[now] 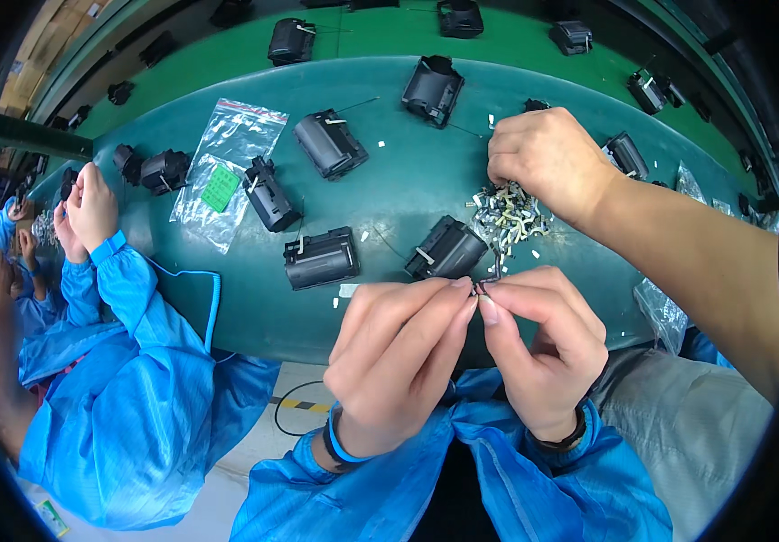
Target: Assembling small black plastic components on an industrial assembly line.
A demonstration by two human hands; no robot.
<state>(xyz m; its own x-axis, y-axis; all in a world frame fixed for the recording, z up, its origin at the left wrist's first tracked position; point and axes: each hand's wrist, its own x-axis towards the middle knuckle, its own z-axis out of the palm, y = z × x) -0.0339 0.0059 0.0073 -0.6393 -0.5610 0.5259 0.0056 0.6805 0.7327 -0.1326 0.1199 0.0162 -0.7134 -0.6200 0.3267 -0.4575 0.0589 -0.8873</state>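
Note:
Above the near edge of the table, my left hand [403, 348] and my right hand [543, 348] meet at the fingertips. Both pinch a small black part [477, 289], mostly covered by fingers; its exact kind is too small to make out. A short dark strip rises from beside my right fingertips. Just beyond them lies a black box-shaped plastic unit [448, 248] with a thin wire. Farther right is a heap of small white and metallic pieces [511, 217]. Another person's hand [543, 158] reaches into that heap from the right.
More black units [322, 257] are spread over the green table [380, 194]. A clear plastic bag [236, 135] and a green packet [220, 188] lie to the left. At left, a co-worker in blue [127, 379] wears a coiled blue cord [214, 312]. Units also sit on the green surface beyond.

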